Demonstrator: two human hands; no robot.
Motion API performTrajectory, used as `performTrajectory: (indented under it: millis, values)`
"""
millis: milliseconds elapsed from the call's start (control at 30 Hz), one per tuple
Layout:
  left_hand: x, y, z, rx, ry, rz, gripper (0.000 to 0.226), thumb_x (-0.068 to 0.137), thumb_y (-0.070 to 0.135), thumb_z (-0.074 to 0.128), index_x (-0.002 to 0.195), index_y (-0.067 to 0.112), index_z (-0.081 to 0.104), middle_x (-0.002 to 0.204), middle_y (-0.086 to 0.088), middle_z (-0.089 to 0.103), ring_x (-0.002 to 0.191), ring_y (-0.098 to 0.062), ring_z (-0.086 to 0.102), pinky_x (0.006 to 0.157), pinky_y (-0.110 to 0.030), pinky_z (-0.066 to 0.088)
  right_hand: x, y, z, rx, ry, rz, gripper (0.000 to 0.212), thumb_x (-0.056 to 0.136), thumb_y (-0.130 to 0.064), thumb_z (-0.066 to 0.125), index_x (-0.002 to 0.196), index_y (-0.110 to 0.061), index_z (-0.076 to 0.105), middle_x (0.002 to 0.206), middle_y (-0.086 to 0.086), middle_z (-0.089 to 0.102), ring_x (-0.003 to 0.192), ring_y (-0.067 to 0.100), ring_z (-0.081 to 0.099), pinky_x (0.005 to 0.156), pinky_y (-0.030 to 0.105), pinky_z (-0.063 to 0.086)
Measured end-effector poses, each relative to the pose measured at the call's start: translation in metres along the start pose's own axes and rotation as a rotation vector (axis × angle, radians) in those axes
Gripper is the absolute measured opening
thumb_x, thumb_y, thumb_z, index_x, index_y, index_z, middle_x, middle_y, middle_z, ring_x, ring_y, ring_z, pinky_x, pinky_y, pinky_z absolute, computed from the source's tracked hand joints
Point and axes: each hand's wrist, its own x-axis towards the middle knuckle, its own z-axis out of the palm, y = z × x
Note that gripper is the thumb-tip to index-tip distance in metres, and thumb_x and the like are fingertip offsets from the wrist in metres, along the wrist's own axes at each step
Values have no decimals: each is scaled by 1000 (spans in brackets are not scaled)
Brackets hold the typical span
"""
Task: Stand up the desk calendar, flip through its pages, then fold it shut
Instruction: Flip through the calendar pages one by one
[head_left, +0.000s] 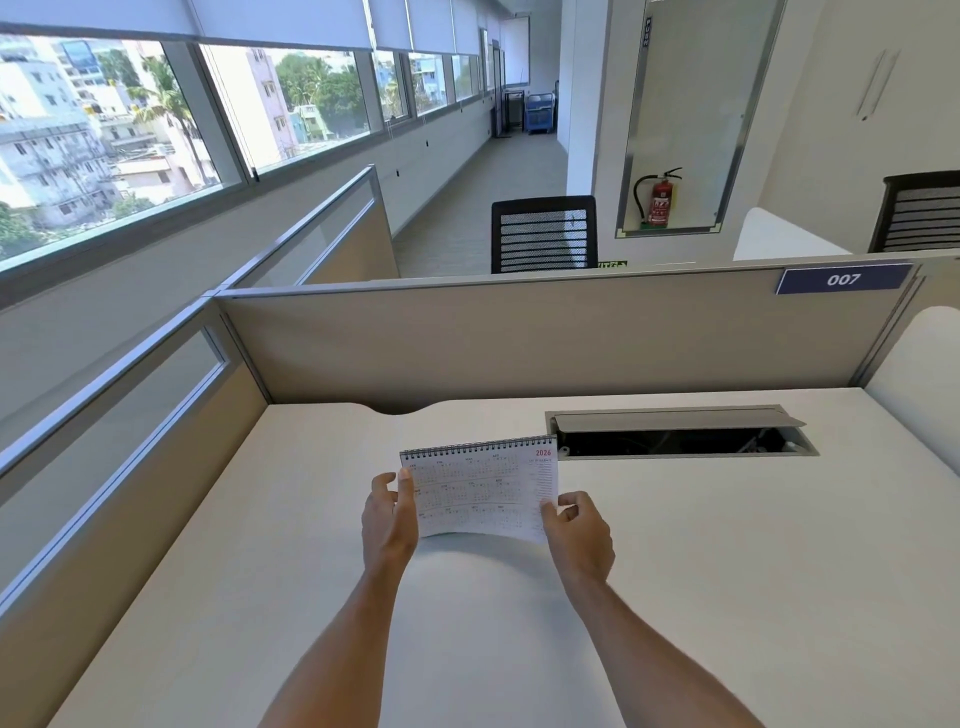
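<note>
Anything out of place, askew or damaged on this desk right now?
Nothing looks damaged or spilled. The desk calendar sits slightly tilted, only because the left hand and right hand grip its side edges. The cable hatch behind it is propped open, showing the dark cavity below.

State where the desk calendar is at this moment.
In the head view, the desk calendar is at the centre of the white desk, held by the left hand and right hand, just left of the open cable hatch.

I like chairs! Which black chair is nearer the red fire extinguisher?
The middle mesh chair, just left of the fire extinguisher. The other chair sits far right.
</note>
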Motion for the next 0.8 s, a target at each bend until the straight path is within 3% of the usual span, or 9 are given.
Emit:
performTrajectory:
  millis: [100,167,267,333,467,600,667,800]
  values:
    - [2,-1,-2,-9,9,7,68,94,65,21,132,16,50,126,-14,66,101,-33,68,85,-44,52,2,6,-4,194,-98,-7,43,90,-37,74,60,-20,48,56,-10,53,55,17,46,56,30,34]
    - [5,-2,-3,-25,4,-6,62,98,61,22,127,17,53,127,-14,66,101,-34,68,84,-44,50,4,1,-13,387,-253,44,47,90,-26,77,54,-20,48,54,-8,54,54,18,46,52,27,34]
    - [10,-6,-6,-204,14,-65,60,102,61,21,117,20,61,122,-10,66,98,-31,66,83,-44,48,9,-15,-33,610,-467,113,11,84,-20,80,79,-10,80,87,8,81,74,25,75,61,28,57]
    - [13,-8,-11,-375,27,-117,64,102,61,19,123,19,63,124,-9,66,103,-31,64,88,-44,48,15,-25,-42,673,-559,101,26,76,-26,79,92,-6,82,98,14,82,85,27,78,65,28,59]
    - [19,-10,-19,-591,-25,-145,62,106,54,21,135,15,58,135,-17,60,122,-40,57,108,-53,44,26,-48,-52,739,-610,66,32,73,-35,72,90,-11,82,100,9,80,92,22,76,76,30,55]
    - [19,-3,-19,-596,-88,-126,48,109,39,30,142,15,54,145,-12,53,131,-38,48,112,-55,29,33,-79,-56,785,-588,33,30,73,-42,72,85,-14,73,87,6,76,82,24,73,68,32,51]
    - [16,3,-16,-582,-125,-66,41,110,34,30,135,16,57,141,-11,56,130,-36,49,107,-53,32,35,-92,-56,771,-605,20,33,80,-46,66,91,-14,68,94,10,80,85,30,79,72,37,45]
    - [7,11,-11,-507,-123,40,37,110,39,22,127,33,54,123,-3,62,116,-30,57,92,-44,37,40,-106,-54,725,-670,-25,58,95,-63,44,92,-19,81,112,13,80,97,26,79,79,40,40]
